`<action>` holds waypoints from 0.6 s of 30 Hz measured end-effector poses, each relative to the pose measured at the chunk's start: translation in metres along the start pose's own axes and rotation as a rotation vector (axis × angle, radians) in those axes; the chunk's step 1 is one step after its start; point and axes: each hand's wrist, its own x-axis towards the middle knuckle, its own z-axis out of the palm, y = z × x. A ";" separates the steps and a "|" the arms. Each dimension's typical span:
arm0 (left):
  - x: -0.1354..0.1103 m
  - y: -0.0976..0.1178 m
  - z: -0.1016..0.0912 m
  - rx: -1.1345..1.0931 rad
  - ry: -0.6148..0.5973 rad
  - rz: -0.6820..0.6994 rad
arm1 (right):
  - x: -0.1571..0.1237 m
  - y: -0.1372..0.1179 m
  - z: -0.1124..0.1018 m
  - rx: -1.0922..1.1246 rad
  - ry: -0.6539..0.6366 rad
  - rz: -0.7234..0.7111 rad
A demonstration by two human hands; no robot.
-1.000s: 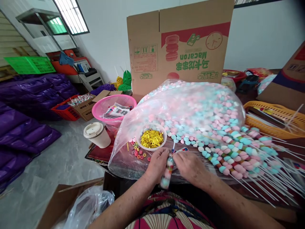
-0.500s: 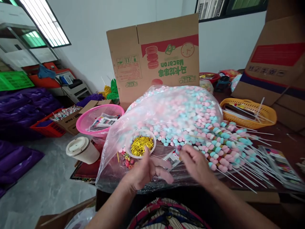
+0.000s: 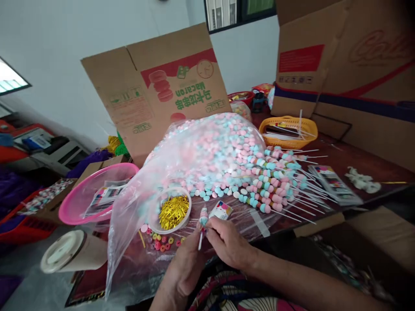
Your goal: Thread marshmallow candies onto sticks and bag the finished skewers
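Note:
My left hand (image 3: 187,263) and my right hand (image 3: 227,242) meet at the table's near edge, both pinched on a candy skewer (image 3: 202,220), a white stick with pink and blue marshmallow pieces at its top. A small printed card (image 3: 221,210) lies just beyond my right fingers. To the left stands a clear bowl of gold twist ties (image 3: 171,211) with several coloured ring candies (image 3: 161,242) in front of it. A big clear bag of pink and blue marshmallows (image 3: 207,151) fills the table's middle. Finished skewers (image 3: 279,181) lie fanned to the right.
An open "Macaron" cardboard box (image 3: 158,95) stands behind the bag, and bigger boxes (image 3: 343,77) at the right. An orange basket (image 3: 288,131), a pink basket (image 3: 94,192), a lidded paper cup (image 3: 71,255) and a stack of cards (image 3: 333,183) surround the work spot.
My view has swung right and tilted. My hands, apart half a second ago, have come together again on the skewer, which now stands upright between my fingers.

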 end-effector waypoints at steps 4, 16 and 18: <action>0.010 0.010 0.000 -0.089 0.117 0.030 | -0.005 0.015 -0.002 -0.050 -0.096 0.134; 0.050 -0.019 0.030 1.216 -0.045 0.398 | -0.038 0.045 -0.095 0.438 0.441 0.459; 0.062 -0.009 0.019 1.320 0.173 0.522 | -0.081 0.064 -0.136 0.327 0.550 0.513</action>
